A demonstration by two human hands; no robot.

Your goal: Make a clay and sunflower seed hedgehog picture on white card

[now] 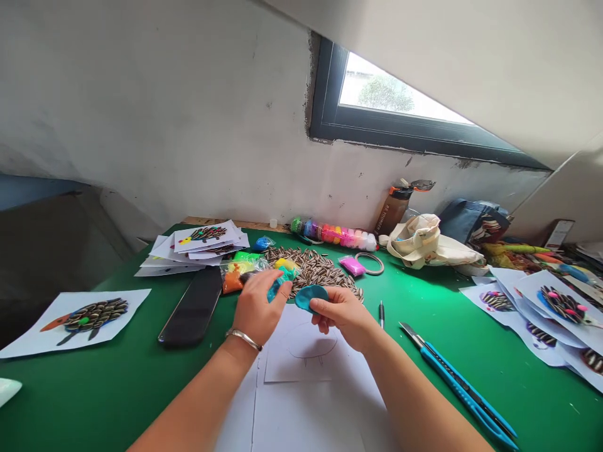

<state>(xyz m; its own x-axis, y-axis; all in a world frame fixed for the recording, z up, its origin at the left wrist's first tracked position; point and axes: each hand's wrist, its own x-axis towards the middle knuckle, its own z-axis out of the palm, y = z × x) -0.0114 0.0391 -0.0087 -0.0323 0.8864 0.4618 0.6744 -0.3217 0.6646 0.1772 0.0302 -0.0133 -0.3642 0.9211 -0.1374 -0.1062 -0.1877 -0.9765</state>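
Observation:
My right hand (pixel 346 314) pinches a flattened round piece of teal modelling clay (pixel 311 296) between thumb and fingers, above the paper. My left hand (pixel 259 302), with a silver bangle on its wrist, is curled around a teal clay packet (pixel 276 287), which shows between thumb and fingers; part of it is hidden. Beneath both hands lies a small white sheet (pixel 296 370) with a pencil-drawn rounded body and short legs, on top of larger white paper (pixel 320 417). Just beyond the hands is a pile of striped sunflower seeds (pixel 323 270).
Bagged orange clay (pixel 232 279) and a black phone (pixel 191 309) lie left. A pink clay packet (pixel 352 265), pen (pixel 381 314) and blue utility knife (pixel 461 383), blade exposed, lie right. Seed pictures (pixel 97 317) flank the work. A bottle (pixel 393 210) and cloth bag (pixel 424 242) stand behind.

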